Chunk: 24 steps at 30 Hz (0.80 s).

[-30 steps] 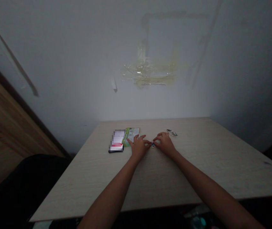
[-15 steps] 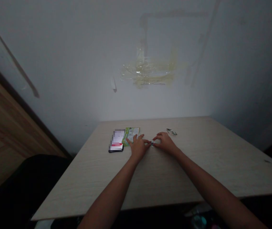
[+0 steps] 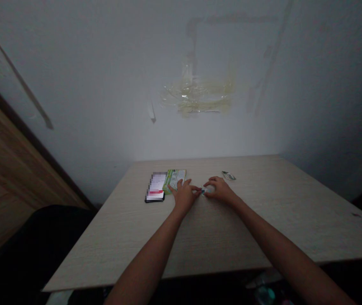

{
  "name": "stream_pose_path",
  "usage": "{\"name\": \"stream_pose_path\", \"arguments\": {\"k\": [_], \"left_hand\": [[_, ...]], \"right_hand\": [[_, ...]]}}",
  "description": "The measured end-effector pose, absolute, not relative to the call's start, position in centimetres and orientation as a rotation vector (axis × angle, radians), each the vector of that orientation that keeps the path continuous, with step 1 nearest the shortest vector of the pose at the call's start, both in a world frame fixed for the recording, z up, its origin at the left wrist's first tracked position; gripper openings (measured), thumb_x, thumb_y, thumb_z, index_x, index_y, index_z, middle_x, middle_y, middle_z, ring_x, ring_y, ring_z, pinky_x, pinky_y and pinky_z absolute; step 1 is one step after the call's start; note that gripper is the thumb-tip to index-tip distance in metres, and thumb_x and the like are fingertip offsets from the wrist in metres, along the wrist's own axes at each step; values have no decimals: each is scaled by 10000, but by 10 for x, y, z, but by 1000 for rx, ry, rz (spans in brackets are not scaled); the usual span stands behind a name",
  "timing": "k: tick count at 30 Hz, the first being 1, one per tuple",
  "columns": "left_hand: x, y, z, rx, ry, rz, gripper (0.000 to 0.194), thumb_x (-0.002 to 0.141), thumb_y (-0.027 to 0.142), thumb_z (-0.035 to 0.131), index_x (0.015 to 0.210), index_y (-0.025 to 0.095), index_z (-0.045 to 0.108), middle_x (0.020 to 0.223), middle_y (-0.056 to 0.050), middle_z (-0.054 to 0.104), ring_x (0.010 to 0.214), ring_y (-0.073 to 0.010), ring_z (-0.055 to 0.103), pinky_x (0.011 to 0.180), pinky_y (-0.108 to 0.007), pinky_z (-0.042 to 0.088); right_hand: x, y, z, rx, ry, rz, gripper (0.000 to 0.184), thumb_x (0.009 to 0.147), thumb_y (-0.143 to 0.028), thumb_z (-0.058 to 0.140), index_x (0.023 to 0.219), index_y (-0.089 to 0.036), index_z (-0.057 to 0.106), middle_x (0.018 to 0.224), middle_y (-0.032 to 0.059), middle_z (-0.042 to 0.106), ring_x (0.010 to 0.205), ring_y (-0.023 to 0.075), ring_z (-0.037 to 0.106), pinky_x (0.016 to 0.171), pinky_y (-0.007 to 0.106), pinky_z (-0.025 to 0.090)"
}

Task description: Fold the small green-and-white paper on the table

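A small white-and-blue piece (image 3: pixel 203 192) lies between my two hands, low at the tabletop; it is too small to tell its kind. My left hand (image 3: pixel 185 197) pinches its left edge between thumb and forefinger, while the other fingers spread over the near right corner of a green-and-white printed packet (image 3: pixel 177 174). From the other side, my right hand (image 3: pixel 221 189) curls its fingers onto the piece, and a pale part shows beneath them. The fingertips hide some of it.
Left of the packet lies a phone (image 3: pixel 155 186) with a lit, blurred screen. A torn wrapper scrap (image 3: pixel 228 175) rests beyond my right hand. The wooden table (image 3: pixel 247 250) meets a wall (image 3: pixel 104 84) with peeling tape (image 3: pixel 196 97). A dark chair-like shape (image 3: pixel 34 241) stands at left.
My right fingers have shifted slightly on the small piece, and more of its pale part shows under them. My left hand keeps its place. The phone, packet and scrap have not moved.
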<state>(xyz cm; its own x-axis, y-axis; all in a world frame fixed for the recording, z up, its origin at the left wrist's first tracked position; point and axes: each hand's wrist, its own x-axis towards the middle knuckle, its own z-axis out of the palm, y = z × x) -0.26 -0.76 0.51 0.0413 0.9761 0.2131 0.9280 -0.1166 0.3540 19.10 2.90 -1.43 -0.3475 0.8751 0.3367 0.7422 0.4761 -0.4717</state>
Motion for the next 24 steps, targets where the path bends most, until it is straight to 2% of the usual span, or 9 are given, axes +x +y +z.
{"name": "stream_pose_path", "arguments": {"k": [9, 24], "left_hand": [[-4, -6, 7, 2161, 1986, 561, 229, 833, 547, 629, 1025, 476, 731, 1471, 52, 496, 1428, -352, 254, 1078, -757, -8], [-4, -5, 2, 2178, 2000, 636, 212, 834, 553, 622, 984, 469, 746, 1425, 41, 546, 1404, -361, 296, 1071, -764, -31]], "right_hand": [[191, 25, -15, -1360, -2160, 312, 305, 787, -418, 711, 1051, -267, 738, 1231, 101, 593, 1192, 256, 528, 1038, 426, 388], [192, 25, -12, -1335, -2228, 233, 367, 740, -420, 739, 1073, -269, 719, 1214, 98, 598, 1165, 255, 539, 1004, 417, 408]]}}
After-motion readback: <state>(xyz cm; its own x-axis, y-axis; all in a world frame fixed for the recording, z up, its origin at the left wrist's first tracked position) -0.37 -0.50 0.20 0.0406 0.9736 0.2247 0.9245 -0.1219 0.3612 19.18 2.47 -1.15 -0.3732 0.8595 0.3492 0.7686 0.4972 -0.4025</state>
